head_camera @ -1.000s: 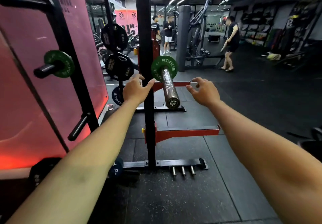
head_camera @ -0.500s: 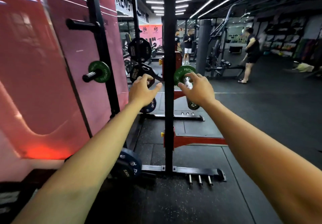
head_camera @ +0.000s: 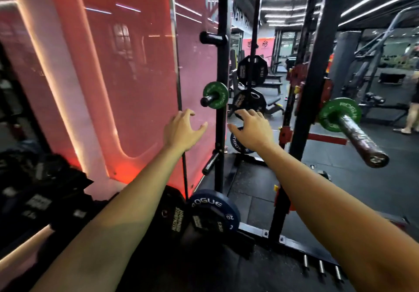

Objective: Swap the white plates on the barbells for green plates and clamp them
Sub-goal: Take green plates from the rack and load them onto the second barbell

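Both hands are leaving the bar's green plate (head_camera: pixel 340 114), now off to the rt. Left hand (head_camera: pixel 181 130) & right hand (head_camera: pixel 251 128) are reaching, spread wide, empty, for the stored green plate (head_camera: pixel 215 95) just above them.

Worn bare-metal barbell sleeve (head_camera: pixel 360 140), matt green plate (head_camera: pixel 340 114), glossy pink wall panel (head_camera: pixel 127 83), speckled rubber floor (head_camera: pixel 353 178)

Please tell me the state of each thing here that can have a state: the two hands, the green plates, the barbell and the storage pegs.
left hand: open, fingers spread, holds nothing
right hand: open, holds nothing
green plate on the barbell: loaded on the sleeve, no clamp visible
barbell: its sleeve end bare beyond the plate
green plate on the storage peg: stored, untouched
upper peg: bare
lower peg: bare
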